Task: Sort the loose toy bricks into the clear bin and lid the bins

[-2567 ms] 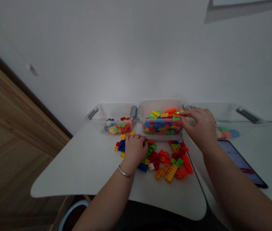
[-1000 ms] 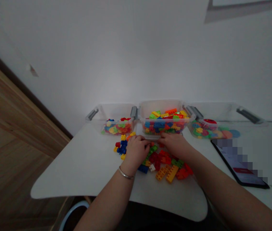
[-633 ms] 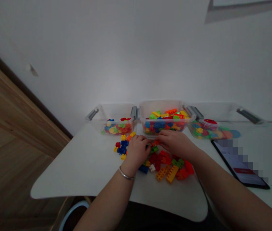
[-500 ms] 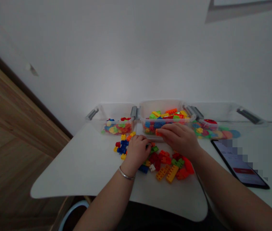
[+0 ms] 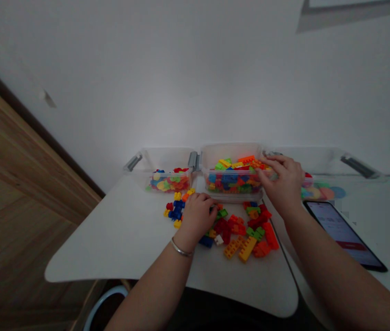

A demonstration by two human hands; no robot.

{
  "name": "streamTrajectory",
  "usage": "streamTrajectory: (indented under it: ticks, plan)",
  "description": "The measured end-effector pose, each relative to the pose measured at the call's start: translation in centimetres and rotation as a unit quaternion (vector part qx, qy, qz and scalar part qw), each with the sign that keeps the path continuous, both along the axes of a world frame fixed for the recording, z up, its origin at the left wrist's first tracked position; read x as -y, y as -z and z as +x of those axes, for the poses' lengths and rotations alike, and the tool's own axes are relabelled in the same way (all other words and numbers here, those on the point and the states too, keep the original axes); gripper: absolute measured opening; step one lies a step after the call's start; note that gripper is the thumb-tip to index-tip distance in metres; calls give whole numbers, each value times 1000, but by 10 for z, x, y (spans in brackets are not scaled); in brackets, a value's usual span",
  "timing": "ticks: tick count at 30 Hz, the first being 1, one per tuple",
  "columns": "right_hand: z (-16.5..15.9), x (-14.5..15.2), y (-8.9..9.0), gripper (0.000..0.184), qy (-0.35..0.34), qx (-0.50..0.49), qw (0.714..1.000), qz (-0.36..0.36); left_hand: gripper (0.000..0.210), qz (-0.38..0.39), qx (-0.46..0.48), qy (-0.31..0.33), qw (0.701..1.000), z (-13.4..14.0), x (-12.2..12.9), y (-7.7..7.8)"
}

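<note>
My left hand (image 5: 199, 212) rests on the table among loose toy bricks, its fingers curled down and pressed together. Whatever lies under those fingers is hidden. Blue and yellow bricks (image 5: 176, 211) are just left of it, and a green brick (image 5: 221, 214) is by its thumb. My right hand (image 5: 282, 181) is at the right end of the middle clear box (image 5: 231, 197), thumb and fingertips on either side of an orange brick (image 5: 257, 164) at the top of the bricks inside. Red, orange, yellow and green bricks (image 5: 246, 249) lie loose in front of that box.
A clear box (image 5: 149, 158) with small colourful pieces stands at left. Another clear box (image 5: 319, 161) at right holds flat coloured discs, partly behind my right hand. A phone (image 5: 346, 234) lies beside my right forearm. The wall is behind the boxes; the table's rounded edge is near me.
My right hand has moved right and back with the orange brick, from in front of the middle box to its right end. My left hand has stayed in place.
</note>
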State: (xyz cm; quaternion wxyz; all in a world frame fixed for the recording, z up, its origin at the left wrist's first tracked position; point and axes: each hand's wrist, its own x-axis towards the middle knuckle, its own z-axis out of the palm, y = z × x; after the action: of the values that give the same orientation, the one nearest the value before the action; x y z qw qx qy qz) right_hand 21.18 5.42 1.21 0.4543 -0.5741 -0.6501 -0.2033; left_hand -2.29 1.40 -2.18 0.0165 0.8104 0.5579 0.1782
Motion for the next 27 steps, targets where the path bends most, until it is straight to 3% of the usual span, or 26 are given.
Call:
streamTrajectory:
  ticks: [6,10,16,23,27]
  plan:
    - [0,0,1,27,-1,32,999,-35,23,5,4,6,1000,-1,-1,3]
    - [-3,4,-5,32,-9,46,999,-15,23,4,3,5,1000,-1,-2,4]
    - [-6,8,-11,21,-122,119,985,3,23,8,3,4,1000,-1,-1,3]
    - [-10,3,-6,43,-132,222,962,-87,23,10,8,6,1000,0,-1,3]
    - [-10,2,-8,45,-141,234,957,-98,23,7,12,6,1000,-1,-1,4]
